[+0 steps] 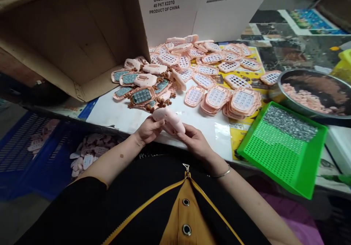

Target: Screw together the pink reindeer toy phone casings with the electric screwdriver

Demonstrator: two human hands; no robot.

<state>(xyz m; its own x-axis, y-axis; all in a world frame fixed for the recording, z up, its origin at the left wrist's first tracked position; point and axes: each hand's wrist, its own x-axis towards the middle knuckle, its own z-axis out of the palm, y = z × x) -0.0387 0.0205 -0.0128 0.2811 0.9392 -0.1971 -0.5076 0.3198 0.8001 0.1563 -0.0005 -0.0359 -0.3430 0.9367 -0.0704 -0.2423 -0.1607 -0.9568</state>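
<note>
Both of my hands hold one pink plastic toy phone casing [170, 120] above the front edge of the table. My left hand [150, 128] pinches its left end with the thumb on top. The fingers of my right hand [195, 139] grip its lower right end. Just beyond lies a heap of casings [145, 79], some with green circuit boards [142, 96] showing and brown antler-like parts [164, 102]. Right of these, pink front covers with button holes [216, 97] are stacked and strewn about. The underside of the held casing is mostly hidden.
An open cardboard box [82, 36] stands at the left, a white carton [175, 22] behind. At right are a green tray [285, 157] of small metal screws and a metal bowl [276, 82] with small pink parts. Blue crates [46, 157] with pink parts sit below left.
</note>
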